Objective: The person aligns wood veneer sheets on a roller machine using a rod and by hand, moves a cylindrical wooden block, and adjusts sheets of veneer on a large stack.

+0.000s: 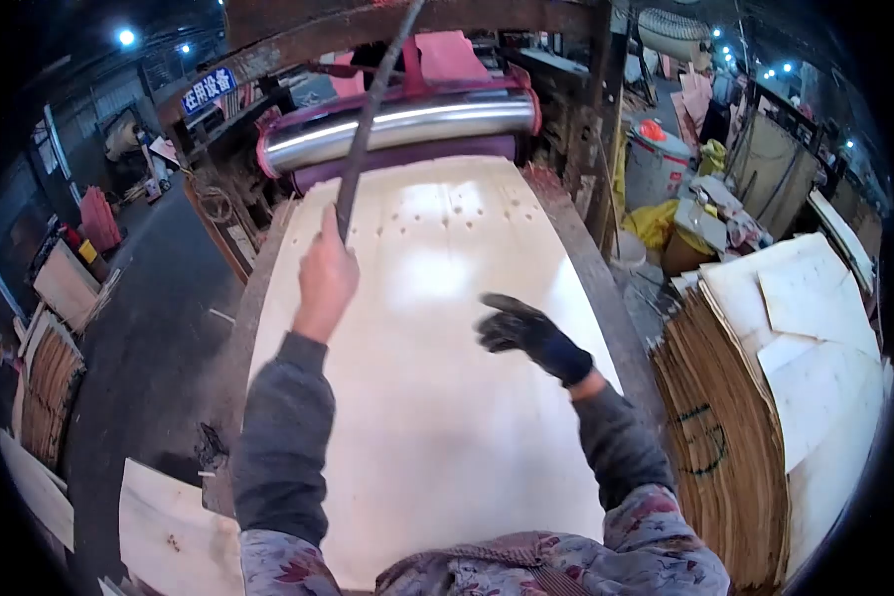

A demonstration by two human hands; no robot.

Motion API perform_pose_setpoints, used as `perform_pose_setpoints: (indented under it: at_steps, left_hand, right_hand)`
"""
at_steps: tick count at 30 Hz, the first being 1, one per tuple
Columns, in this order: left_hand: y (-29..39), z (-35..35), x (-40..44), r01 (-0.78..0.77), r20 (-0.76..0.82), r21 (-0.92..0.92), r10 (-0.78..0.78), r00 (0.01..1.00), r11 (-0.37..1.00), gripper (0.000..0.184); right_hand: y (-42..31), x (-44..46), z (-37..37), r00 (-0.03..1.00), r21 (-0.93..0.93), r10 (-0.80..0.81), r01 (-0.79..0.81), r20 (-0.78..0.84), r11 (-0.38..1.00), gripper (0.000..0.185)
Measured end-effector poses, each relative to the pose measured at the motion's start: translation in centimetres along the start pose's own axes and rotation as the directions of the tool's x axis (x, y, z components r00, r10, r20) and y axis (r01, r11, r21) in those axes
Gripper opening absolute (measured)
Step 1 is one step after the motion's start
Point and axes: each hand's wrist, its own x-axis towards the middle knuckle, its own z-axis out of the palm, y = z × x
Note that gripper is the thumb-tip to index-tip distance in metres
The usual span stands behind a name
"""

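Head view: a long rod (pixel 372 114) is held by its near end above a pale sheet (pixel 447 427).
The rod is closed upon by the left hand (pixel 328 273), a grip apparently chosen for reach, as its far length is angled across the metal roller (pixel 407 124). The gloved right hand (pixel 526 333) is held well apart, nothing gripped, its fingers loosely spread; whether the sheet is touched cannot be told. The sheet is laid flat before the roller, seemingly so that its whole width is supported.

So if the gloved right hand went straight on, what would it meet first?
Probably the left hand or the stick it grips, across the pale sheet; height is hard to judge.
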Motion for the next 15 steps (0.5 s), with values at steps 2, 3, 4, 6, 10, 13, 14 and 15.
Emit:
perform_pose_setpoints:
  at_steps: [2,3,4,6,10,13,14,15]
  left_hand:
    - [0.5,-0.6,0.2,-0.065,-0.010,0.003,0.065,0.998,0.998,0.064]
    - [1.2,-0.9,0.3,-0.059,-0.008,0.008,0.059,0.998,0.998,0.064]
    - [1.9,-1.3,0.4,-0.019,0.012,-0.009,0.019,1.000,1.000,0.061]
    - [3.6,-2.6,0.9,0.076,0.073,-0.024,-0.074,0.995,0.997,0.056]
    - [7.2,-7.0,1.7,0.349,0.318,-0.161,-0.286,0.904,0.923,0.055]
    - [5.1,-7.9,2.2,0.251,0.274,-0.091,-0.218,0.937,0.964,0.049]
    - [3.6,-7.6,2.8,0.133,0.207,-0.029,-0.124,0.970,0.991,0.044]
    - [2.9,-7.6,3.3,0.029,0.133,0.032,-0.033,0.991,0.999,0.040]
  right_hand:
    - [0.9,-7.2,-3.0,0.979,0.006,0.071,-0.071,-0.189,0.997,0.044]
    - [0.8,-9.4,-4.0,0.955,0.013,0.084,-0.084,-0.283,0.996,0.042]
    - [0.5,-10.9,-5.0,0.946,0.000,0.093,-0.098,-0.311,0.995,0.040]
    - [-1.3,-12.2,-5.1,0.952,-0.035,0.069,-0.084,-0.300,0.996,0.038]
    - [-5.3,-10.0,-2.3,0.984,-0.151,-0.033,0.006,-0.174,0.988,0.036]
    - [-7.9,-6.0,0.8,0.999,-0.191,-0.041,0.039,-0.006,0.981,0.035]
    - [-8.8,-4.9,2.3,0.999,-0.198,-0.048,0.044,-0.013,0.979,0.035]
    - [-10.0,-3.8,3.7,1.000,-0.252,-0.002,0.003,0.006,0.968,0.036]
